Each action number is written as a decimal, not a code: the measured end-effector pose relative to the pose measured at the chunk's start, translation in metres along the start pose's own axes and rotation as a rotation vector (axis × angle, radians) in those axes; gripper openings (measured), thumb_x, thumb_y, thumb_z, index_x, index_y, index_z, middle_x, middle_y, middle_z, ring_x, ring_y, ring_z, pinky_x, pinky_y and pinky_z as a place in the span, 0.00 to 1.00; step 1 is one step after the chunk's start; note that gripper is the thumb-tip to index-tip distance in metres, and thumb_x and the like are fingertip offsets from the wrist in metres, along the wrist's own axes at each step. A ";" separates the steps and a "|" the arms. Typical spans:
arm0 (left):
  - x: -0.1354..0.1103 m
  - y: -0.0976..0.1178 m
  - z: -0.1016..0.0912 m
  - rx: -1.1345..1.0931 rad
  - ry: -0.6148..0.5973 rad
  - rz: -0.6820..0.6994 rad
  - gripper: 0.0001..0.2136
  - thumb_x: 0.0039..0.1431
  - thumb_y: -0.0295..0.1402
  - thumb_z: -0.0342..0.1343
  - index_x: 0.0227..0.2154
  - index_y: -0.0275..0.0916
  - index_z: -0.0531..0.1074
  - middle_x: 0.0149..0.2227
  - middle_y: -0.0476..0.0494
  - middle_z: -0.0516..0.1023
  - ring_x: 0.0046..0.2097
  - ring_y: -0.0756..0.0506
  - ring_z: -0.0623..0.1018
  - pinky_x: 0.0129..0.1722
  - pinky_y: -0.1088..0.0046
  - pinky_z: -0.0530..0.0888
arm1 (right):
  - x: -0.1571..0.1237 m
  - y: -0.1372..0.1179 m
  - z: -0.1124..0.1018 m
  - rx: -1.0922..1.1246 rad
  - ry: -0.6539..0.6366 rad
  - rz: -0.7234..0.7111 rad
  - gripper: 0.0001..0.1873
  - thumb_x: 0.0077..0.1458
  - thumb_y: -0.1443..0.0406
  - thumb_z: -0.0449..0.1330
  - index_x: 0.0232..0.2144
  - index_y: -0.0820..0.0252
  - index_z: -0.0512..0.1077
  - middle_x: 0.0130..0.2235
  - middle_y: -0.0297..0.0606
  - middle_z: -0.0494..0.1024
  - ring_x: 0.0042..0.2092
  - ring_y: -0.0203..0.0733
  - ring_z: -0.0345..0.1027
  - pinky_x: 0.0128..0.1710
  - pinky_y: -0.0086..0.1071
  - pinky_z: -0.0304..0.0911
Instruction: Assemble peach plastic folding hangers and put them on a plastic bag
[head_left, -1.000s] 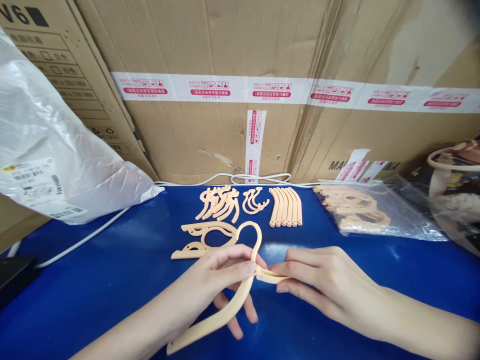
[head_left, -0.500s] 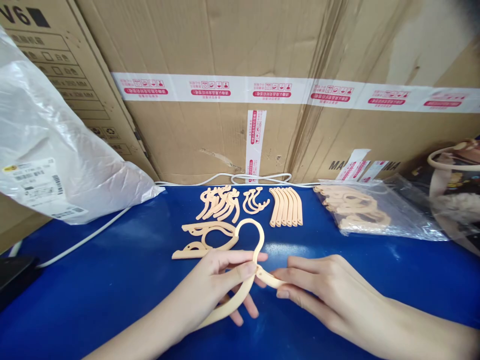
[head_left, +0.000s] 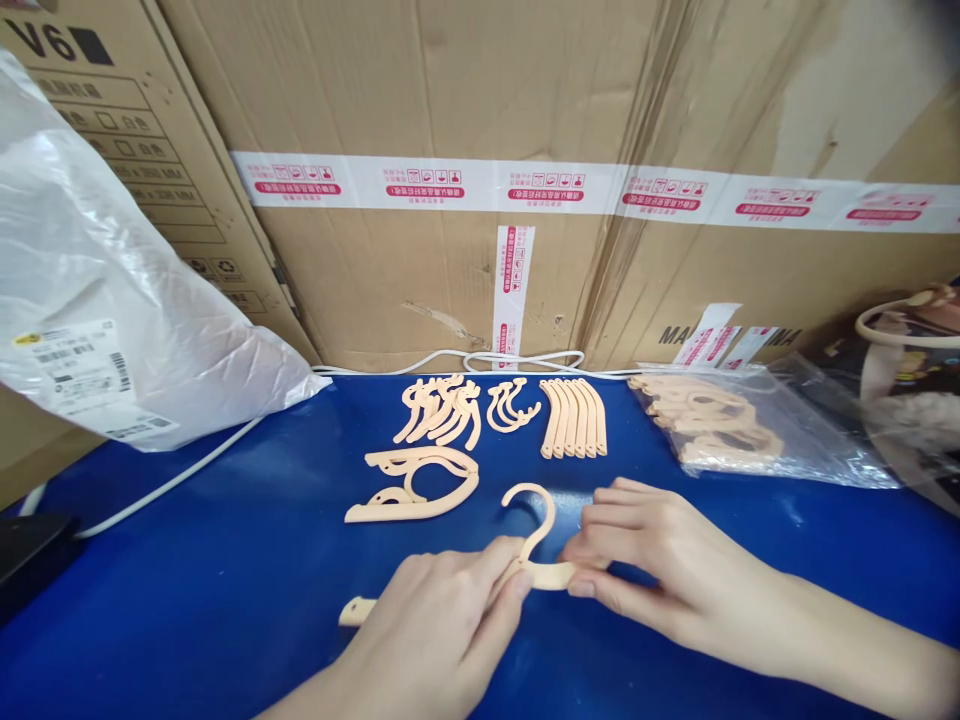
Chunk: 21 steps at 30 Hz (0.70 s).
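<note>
A: What looks joined in front of you, and what lies loose?

B: The held hanger (head_left: 553,576) seems to have its main pieces together: its hook (head_left: 552,517) rises from the joint, curling over to your left. Beyond your left hand (head_left: 442,610), a folded hanger (head_left: 435,508) lies flat on the blue counter (head_left: 225,590), apparently whole too. Farther back, a cluster of curved pieces (head_left: 442,415), a few small hooks (head_left: 496,412) and a row of slim arms (head_left: 574,420) lie unattached, so plenty looks unjoined. Whether the parts in the clear bag (head_left: 712,410) are joined, you can't tell from here.

A: And your grip?

B: Both your hands are on the held hanger, low in front of you. Your left thumb (head_left: 511,592) and forefinger press together right beside the joint; a holed end (head_left: 356,611) sticks out past that hand, probably the other arm. The fingers (head_left: 600,530) of your right hand (head_left: 660,560) are drawn close, pinching the short stretch of arm on that side, with hardly any gap. Whether the hanger touches the counter is hidden.
</note>
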<state>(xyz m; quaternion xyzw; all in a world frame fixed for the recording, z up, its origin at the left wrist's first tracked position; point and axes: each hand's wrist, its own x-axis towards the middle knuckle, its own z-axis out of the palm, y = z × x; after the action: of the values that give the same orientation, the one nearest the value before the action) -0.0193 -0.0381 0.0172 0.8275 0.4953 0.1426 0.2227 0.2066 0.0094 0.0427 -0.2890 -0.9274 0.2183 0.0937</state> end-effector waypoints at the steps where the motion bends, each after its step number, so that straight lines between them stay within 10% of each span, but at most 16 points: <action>1: -0.001 0.000 0.001 0.037 0.011 0.026 0.17 0.69 0.36 0.36 0.43 0.41 0.70 0.28 0.48 0.80 0.28 0.41 0.81 0.24 0.71 0.64 | -0.001 0.002 0.000 -0.015 0.033 -0.010 0.11 0.65 0.60 0.52 0.36 0.56 0.73 0.34 0.35 0.74 0.37 0.39 0.67 0.42 0.36 0.58; 8: 0.000 -0.002 0.008 0.138 0.089 0.187 0.17 0.72 0.36 0.34 0.42 0.40 0.69 0.28 0.51 0.81 0.25 0.46 0.81 0.20 0.74 0.66 | -0.007 0.008 0.009 -0.090 0.251 -0.029 0.04 0.61 0.63 0.57 0.36 0.56 0.70 0.49 0.40 0.68 0.48 0.44 0.62 0.47 0.39 0.60; 15: 0.001 -0.009 0.012 0.217 0.283 0.369 0.18 0.73 0.35 0.34 0.43 0.35 0.69 0.25 0.51 0.79 0.22 0.48 0.79 0.16 0.74 0.68 | -0.007 0.010 0.020 0.014 0.305 -0.008 0.06 0.63 0.65 0.55 0.32 0.57 0.63 0.33 0.33 0.70 0.33 0.35 0.65 0.31 0.28 0.61; 21: -0.001 -0.014 0.018 0.416 0.463 0.503 0.16 0.72 0.31 0.38 0.45 0.28 0.70 0.23 0.49 0.77 0.20 0.50 0.76 0.16 0.77 0.69 | -0.008 0.004 0.021 0.046 0.268 -0.012 0.10 0.66 0.63 0.51 0.46 0.52 0.68 0.39 0.34 0.74 0.38 0.37 0.70 0.37 0.29 0.66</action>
<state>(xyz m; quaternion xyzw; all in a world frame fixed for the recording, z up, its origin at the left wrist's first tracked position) -0.0221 -0.0372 -0.0052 0.8963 0.3325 0.2722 -0.1093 0.2088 0.0001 0.0220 -0.3077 -0.9030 0.1986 0.2246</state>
